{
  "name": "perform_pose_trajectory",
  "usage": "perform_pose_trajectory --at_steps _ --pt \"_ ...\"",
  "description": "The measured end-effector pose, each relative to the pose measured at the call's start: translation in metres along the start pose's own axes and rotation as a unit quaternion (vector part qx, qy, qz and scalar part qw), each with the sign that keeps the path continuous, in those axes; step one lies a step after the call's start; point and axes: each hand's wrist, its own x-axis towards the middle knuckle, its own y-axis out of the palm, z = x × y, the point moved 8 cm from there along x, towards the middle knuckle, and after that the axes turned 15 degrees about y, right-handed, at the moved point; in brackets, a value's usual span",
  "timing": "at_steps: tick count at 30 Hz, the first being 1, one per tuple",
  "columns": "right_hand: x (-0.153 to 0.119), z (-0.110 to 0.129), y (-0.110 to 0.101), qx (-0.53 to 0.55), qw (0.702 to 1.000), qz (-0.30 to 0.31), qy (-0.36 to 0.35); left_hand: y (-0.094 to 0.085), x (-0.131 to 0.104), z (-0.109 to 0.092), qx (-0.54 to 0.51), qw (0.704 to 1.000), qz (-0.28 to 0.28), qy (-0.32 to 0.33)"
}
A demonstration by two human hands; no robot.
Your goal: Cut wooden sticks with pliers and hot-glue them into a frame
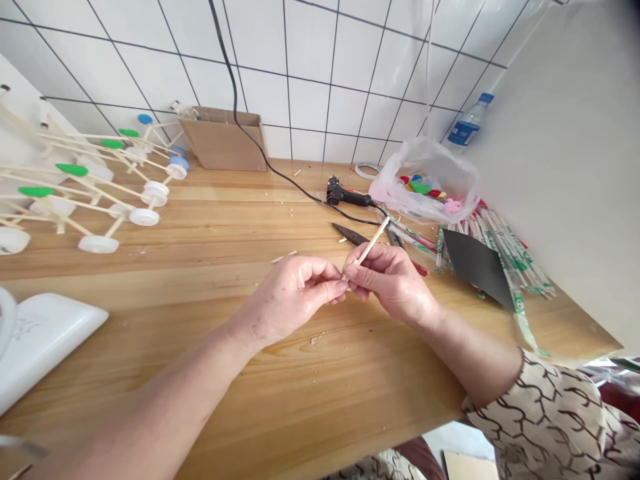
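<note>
A thin wooden stick (pixel 374 241) slants up and to the right from between the fingers of my right hand (pixel 393 280), which pinches it near its lower end. My left hand (pixel 300 293) meets the right one at that lower end, thumb and fingertips pressed together; whether it grips the stick's tip or a small separate piece is hidden. Both hands are just above the wooden table (pixel 310 380). Behind them lie dark-bladed scissors (pixel 350 233) and a black glue gun (pixel 347 195) with its cable.
Stick models with white bottle-cap wheels (pixel 145 217) stand at the left, above a white device (pixel 55 340). A cardboard box (pixel 225 141) is against the wall. At the right are a bag of colored caps (pixel 425 183), wrapped sticks (pixel 515 250), a black sheet (pixel 477 267) and a bottle (pixel 467 127).
</note>
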Motion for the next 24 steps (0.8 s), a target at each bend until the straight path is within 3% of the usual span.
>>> perform_pose_trajectory --at_steps 9,15,24 --pt "-0.002 0.004 0.005 -0.059 0.998 -0.010 0.013 -0.002 0.000 -0.001 0.068 0.998 -0.015 0.010" --pt "0.000 0.003 -0.002 -0.057 0.998 -0.020 0.012 -0.004 0.001 0.001 0.059 0.998 -0.024 -0.003" --pt "0.003 0.000 -0.005 -0.045 0.998 -0.022 0.024 0.003 -0.001 0.017 -0.113 0.990 -0.018 -0.077"
